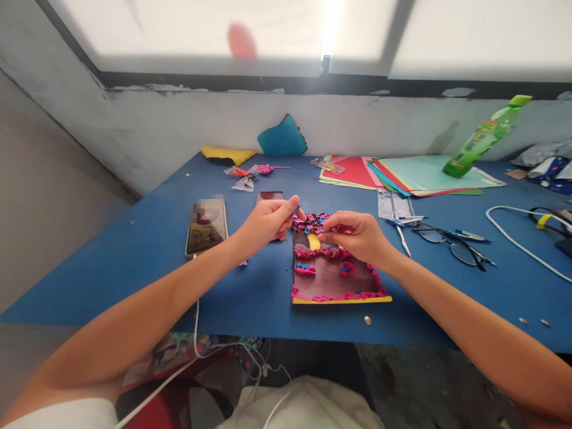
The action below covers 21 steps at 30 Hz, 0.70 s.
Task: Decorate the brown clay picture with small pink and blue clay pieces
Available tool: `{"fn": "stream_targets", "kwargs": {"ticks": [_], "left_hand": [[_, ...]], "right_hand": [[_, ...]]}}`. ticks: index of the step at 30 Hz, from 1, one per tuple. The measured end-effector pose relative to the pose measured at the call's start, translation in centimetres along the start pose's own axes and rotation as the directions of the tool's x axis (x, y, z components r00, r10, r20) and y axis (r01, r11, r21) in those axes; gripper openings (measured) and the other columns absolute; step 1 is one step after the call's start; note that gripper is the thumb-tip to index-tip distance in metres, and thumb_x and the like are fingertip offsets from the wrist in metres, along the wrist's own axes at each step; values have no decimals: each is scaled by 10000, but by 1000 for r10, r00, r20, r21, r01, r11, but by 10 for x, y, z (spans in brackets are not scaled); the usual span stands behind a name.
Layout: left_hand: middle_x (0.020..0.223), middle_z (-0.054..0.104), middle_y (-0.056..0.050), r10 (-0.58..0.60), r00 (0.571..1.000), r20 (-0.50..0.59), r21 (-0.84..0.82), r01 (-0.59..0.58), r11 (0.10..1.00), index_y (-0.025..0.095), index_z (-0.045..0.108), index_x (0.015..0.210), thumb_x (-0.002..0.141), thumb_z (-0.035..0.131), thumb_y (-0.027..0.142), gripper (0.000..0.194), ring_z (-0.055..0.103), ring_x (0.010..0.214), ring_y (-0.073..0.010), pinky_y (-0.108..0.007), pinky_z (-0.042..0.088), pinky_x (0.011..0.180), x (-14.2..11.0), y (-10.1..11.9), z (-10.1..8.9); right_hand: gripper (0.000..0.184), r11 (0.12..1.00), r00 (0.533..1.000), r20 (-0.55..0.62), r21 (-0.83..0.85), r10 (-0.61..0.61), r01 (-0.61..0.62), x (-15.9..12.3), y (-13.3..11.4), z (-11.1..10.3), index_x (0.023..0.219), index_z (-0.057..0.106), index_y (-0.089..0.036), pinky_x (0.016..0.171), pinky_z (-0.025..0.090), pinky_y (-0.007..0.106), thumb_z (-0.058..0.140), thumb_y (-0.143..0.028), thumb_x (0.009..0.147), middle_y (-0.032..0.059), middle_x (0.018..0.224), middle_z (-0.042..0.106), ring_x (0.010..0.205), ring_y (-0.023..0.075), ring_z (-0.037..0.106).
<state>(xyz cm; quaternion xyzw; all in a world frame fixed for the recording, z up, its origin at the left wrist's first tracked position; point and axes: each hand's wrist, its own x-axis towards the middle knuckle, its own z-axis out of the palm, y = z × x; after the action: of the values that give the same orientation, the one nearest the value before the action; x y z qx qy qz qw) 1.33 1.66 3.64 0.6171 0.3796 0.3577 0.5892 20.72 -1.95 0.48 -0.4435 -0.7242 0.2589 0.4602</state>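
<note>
A dark brown craft panel point(330, 279) lies flat on the blue table, with pink ruffled clay-like trim, small blue dots, a yellow patch and a yellow front edge. Over its far left corner is my left hand point(276, 219), its thumb and forefinger pinching a small blue clay-like piece point(297, 208). My right hand point(357, 235) is closed in a pinch at the decorated far part of the panel. Whatever sits between the right fingertips is too small to make out. Both hands partly cover the panel's far end.
A charging phone point(208, 229) lies left, another phone point(269, 196) behind my left hand. Small plastic packets point(245, 182) lie farther back. Coloured sheets point(402, 173) carry a leaning green bottle point(487, 137). Glasses point(447, 241), pens and a white cable point(513, 241) are right.
</note>
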Motion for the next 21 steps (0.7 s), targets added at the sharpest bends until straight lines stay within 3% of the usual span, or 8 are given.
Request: {"fn": "stream_targets", "kwargs": {"ticks": [5,10,13,15,17,19,21], "left_hand": [[397,306,83,3,1000,5,1,-3,1000,80,640,714,945,484,339,380,275,354,-35,-160,308,394,0,0,0],[405,307,83,16,1000,7,-7,-16,1000,96,636,692,893,562,425,392,278,362,-36,-165,308,397,1,-1,-2],[407,307,80,24,1000,10,-1,-24,1000,103,630,680,883,569,448,405,280,365,-38,-171,315,407,1,-3,-3],[411,306,79,23,1000,11,3,-23,1000,105,625,677,888,560,444,404,275,367,-38,-173,306,407,1,-3,-2],[416,304,79,22,1000,9,11,-22,1000,108,620,677,893,551,439,401,272,370,-39,-174,296,407,1,-2,-2],[418,300,79,26,1000,6,23,-26,999,112,613,675,892,545,441,400,271,372,-43,-177,290,406,0,-1,-1],[421,293,84,33,999,5,35,-33,999,118,609,684,887,539,447,393,264,373,-47,-184,295,410,0,-1,-1]], "right_hand": [[207,1000,1000,14,-6,6,-6,-1,0,1,652,655,-180,524,414,239,736,-365,694,5,641,628,562,101,509],[319,982,990,42,127,138,-143,-1,3,2,664,595,-170,498,439,243,764,-440,645,-2,647,600,541,101,517],[362,968,979,100,157,179,-193,1,6,1,792,602,-173,539,502,270,769,-453,633,17,736,628,612,133,580],[359,988,985,137,107,100,-115,1,9,-1,926,606,-179,611,541,303,729,-426,696,52,861,651,729,165,620],[253,993,986,147,-80,-75,87,2,13,-4,1007,610,-186,729,539,358,626,-336,804,96,998,648,875,200,617],[209,892,952,199,-346,-233,291,2,17,-6,1029,627,-191,816,492,419,497,-210,865,131,1112,628,1002,240,580],[291,755,919,284,-527,-275,389,1,20,-8,1060,633,-192,837,449,448,418,-130,874,148,1192,604,1077,270,546]]}}
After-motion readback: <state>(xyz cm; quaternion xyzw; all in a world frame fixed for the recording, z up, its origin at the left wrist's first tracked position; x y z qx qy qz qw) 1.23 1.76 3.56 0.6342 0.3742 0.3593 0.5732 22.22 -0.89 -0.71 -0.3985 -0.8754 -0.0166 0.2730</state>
